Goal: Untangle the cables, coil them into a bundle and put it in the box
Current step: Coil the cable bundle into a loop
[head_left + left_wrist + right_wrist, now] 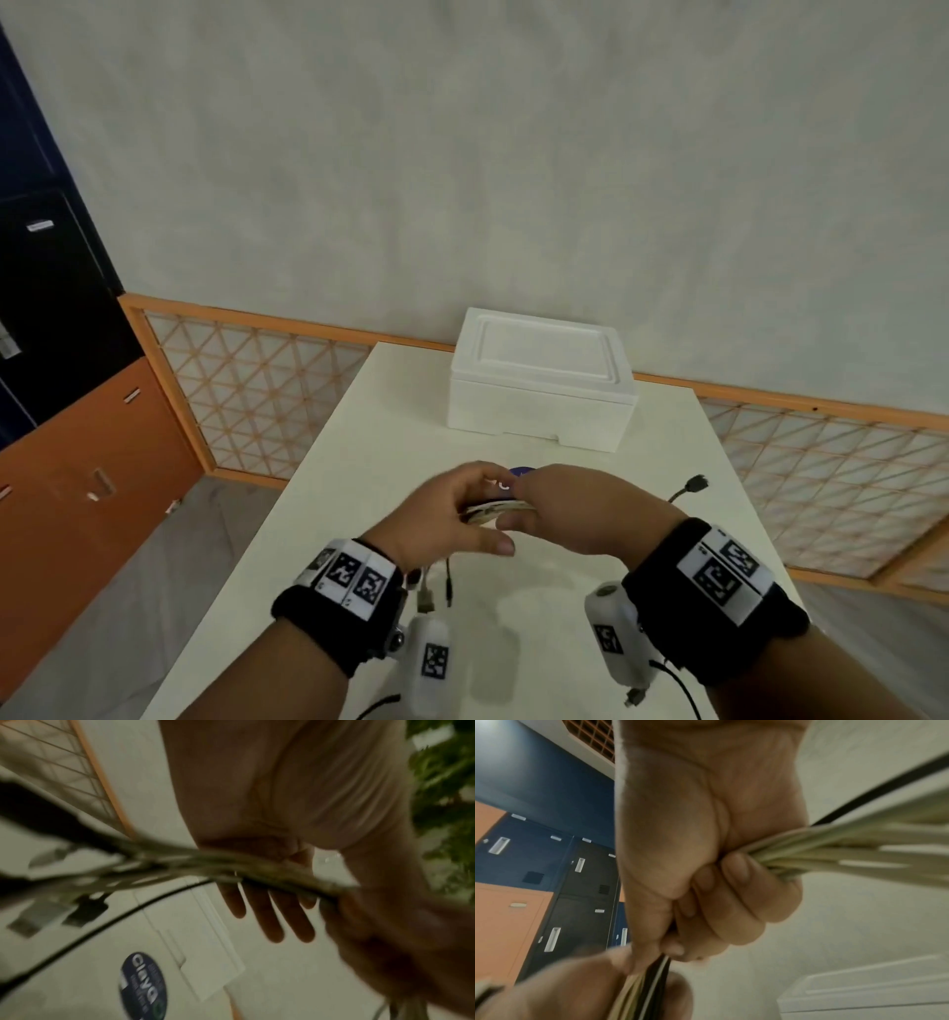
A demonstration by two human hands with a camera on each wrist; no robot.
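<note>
Above the white table (pixel 349 519), both hands hold a coiled bundle of pale cables (pixel 495 511) between them. My left hand (pixel 462 509) pinches it, thumb below and fingers on top. My right hand (pixel 560 509) grips the other side in a fist (pixel 731 892), the strands (pixel 847 845) fanning out of it. Several plugs (pixel 426 591) dangle under my left wrist. One black cable (pixel 102 925) trails loose, and its plug (pixel 696 484) sticks out to the right. The white foam box (pixel 539 406) stands behind the hands with its lid on.
A round dark blue sticker (pixel 144 986) lies on the table just before the box. An orange lattice rail (pixel 257 390) runs behind the table. Dark and orange lockers (pixel 61 360) stand at the left. The table's left edge is close to my left forearm.
</note>
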